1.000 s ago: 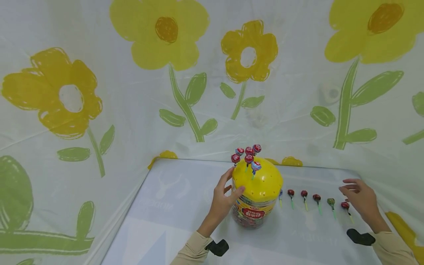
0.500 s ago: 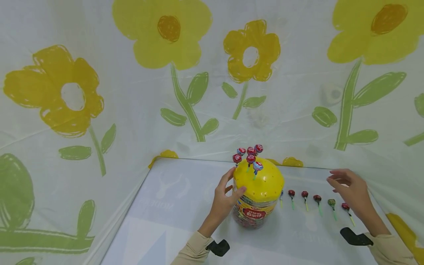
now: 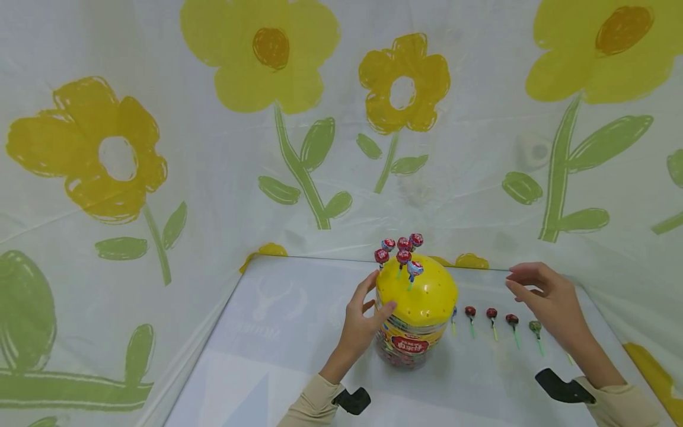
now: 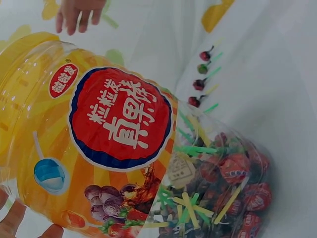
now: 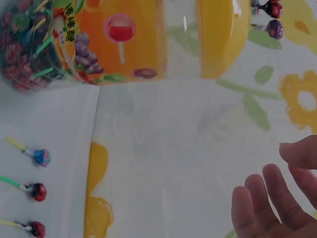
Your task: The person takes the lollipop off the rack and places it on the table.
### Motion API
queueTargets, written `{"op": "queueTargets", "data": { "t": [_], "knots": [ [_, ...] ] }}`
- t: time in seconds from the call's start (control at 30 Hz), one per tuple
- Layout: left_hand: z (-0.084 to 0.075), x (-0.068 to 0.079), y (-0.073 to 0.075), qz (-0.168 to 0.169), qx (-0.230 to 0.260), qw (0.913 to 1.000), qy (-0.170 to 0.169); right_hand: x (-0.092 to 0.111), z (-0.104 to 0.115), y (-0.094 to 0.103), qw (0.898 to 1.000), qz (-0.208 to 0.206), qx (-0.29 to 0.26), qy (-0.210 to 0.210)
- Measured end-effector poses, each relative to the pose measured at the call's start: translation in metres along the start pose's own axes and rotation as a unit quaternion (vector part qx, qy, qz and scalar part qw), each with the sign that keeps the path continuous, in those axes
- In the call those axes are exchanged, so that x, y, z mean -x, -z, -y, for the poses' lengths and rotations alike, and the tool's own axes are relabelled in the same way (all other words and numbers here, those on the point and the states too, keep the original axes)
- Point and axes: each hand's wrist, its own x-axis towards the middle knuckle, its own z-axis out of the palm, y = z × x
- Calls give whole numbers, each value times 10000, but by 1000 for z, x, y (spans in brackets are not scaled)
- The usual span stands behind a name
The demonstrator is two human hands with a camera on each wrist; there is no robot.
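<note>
A clear candy jar (image 3: 409, 344) with a domed yellow lid (image 3: 429, 293) stands upright on the table. Several wrapped lollipops (image 3: 404, 256) poke up from holes in the lid's far left part. My left hand (image 3: 360, 320) grips the jar around the lid's left side, thumb towards the front. To the right of the jar, my right hand (image 3: 552, 302) hovers above the table with fingers loosely bent and nothing held. Beneath and left of it lies a row of lollipops (image 3: 491, 313); the rightmost is mostly hidden by the right arm. More lollipops (image 4: 235, 168) fill the jar's bottom.
The pale table (image 3: 256, 332) ends at a white curtain (image 3: 213, 196) printed with yellow flowers, behind and at both sides. More small holes dot the lid. Black straps with camera mounts (image 3: 352, 400) sit at both wrists.
My right hand has moved left and slightly away from me, over the row's right end, towards the jar. The left hand and the jar have stayed in place.
</note>
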Motion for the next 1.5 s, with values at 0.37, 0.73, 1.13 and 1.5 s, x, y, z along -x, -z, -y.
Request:
{"op": "queueTargets", "data": {
  "t": [0.37,0.73,1.13,1.5],
  "knots": [
    [5,0,-1,-74,-25,9999,-96,-1,39,-18,9978,239,-411,468],
    [3,2,-1,-78,-27,9999,-100,-4,69,-43,9912,568,-809,877],
    [-6,3,-1,-72,133,9999,24,-9,120,-68,9786,1038,-1488,973],
    [-32,7,4,-60,211,9998,32,-10,124,-83,9773,738,-1688,1045]
  ]
}}
